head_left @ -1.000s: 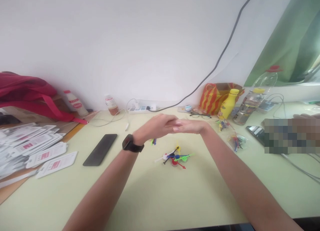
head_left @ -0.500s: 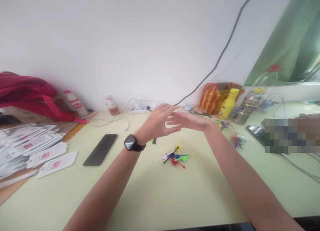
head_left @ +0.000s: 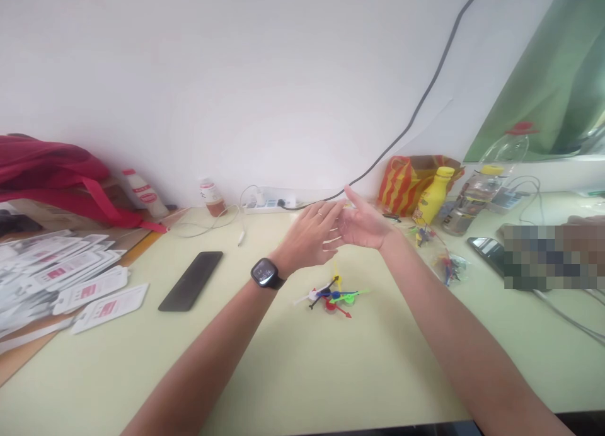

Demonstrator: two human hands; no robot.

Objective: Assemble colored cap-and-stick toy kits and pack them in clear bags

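My left hand (head_left: pixel 309 237), with a ring on a finger and a black smartwatch (head_left: pixel 265 273) at its wrist, is held above the table, fingers stretched out. Its fingertips meet the palm of my right hand (head_left: pixel 363 225), which is turned up on edge with its thumb raised. Nothing shows in either hand. Below them on the table lies a small heap of plastic arrow spinners (head_left: pixel 333 295) in white, black, blue, yellow, green and red. Their pointers cross one another.
A black phone (head_left: pixel 191 281) lies left of the spinners, with white badge cards (head_left: pixel 89 294) farther left. Bottles, a striped bag (head_left: pixel 397 184) and small plastic packets (head_left: pixel 450 268) stand or lie at right. A power strip (head_left: pixel 269 204) sits by the wall. A blurred-out patch covers the far right.
My left hand has shifted slightly right and turned. My right hand has rotated from palm down to palm showing, thumb lifted. The spinners have stayed put.
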